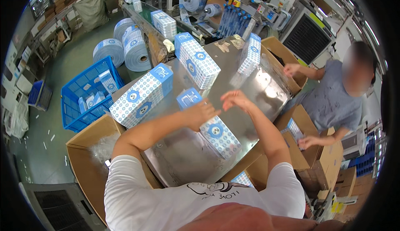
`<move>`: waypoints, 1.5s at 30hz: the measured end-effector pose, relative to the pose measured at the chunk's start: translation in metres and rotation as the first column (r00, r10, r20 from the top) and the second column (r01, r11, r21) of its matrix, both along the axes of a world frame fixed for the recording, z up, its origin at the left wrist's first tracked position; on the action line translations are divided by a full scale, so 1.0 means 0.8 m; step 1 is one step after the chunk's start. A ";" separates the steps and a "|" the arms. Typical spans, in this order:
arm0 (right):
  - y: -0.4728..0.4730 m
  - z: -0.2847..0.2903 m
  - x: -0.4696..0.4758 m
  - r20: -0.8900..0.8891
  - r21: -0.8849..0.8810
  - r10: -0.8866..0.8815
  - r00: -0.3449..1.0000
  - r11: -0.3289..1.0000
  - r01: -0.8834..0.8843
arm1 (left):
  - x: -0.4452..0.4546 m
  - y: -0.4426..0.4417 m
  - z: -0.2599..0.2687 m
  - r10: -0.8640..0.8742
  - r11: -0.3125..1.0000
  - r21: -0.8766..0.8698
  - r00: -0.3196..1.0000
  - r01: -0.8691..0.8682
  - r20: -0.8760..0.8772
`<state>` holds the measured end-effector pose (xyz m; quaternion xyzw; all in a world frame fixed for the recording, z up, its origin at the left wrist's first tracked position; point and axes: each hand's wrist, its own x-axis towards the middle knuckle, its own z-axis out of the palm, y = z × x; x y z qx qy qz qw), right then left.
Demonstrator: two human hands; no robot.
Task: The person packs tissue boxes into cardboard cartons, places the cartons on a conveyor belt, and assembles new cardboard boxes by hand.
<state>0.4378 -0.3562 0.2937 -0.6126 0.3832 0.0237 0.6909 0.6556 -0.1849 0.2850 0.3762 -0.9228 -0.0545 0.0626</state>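
A white-and-blue film-wrapped pack (220, 134) with printed panda faces lies slantwise on the metal table (184, 156). Across its middle is my left hand (201, 115), blurred; whether it grips or merely touches the pack cannot be told. My right hand (236, 100) hovers beyond the pack's right side, fingers loosely curled and apart, holding nothing. Similar packs surround them: one pack (142, 96) to the left, another pack (197, 61) farther back, and a third pack (251, 53) in loose clear film at the far right of the table.
A conveyor (147, 11) carrying packs meets the table's far side. Blue crate (75, 114) and open carton (90, 159) stand left. At right, a co-worker (328, 96) has one hand at an open carton (307, 118) holding packs. Another carton (259, 168) sits below my right arm.
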 end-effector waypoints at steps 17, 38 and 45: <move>0.134 0.012 -0.111 -0.438 -0.753 -0.171 0.883 0.607 -0.255 | 0.108 0.116 0.024 0.671 0.719 0.626 -0.534 0.301 -0.514; 0.360 0.191 -0.515 0.415 -0.823 -0.315 0.853 0.271 0.500 | -0.456 0.157 -0.010 -0.552 0.750 0.442 0.834 0.492 0.010; 0.432 -0.134 -0.533 -0.150 -0.963 -0.414 0.898 0.267 -0.037 | -0.467 0.218 -0.092 -0.582 0.617 0.773 0.748 0.151 0.318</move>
